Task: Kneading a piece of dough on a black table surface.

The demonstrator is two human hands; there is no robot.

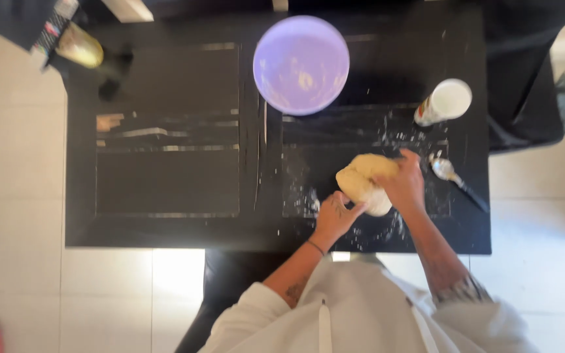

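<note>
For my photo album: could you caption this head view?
Both hands, left and right, press a dough lump on a floured black table.

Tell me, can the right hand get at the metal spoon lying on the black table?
Probably yes. The metal spoon lies just beside the right hand, with only floured black table between them, though that hand is pressed on the pale dough lump.

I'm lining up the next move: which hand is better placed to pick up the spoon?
The right hand, probably. It rests on the dough on the side where the spoon lies. The left hand is at the dough's other side, farther away.
</note>
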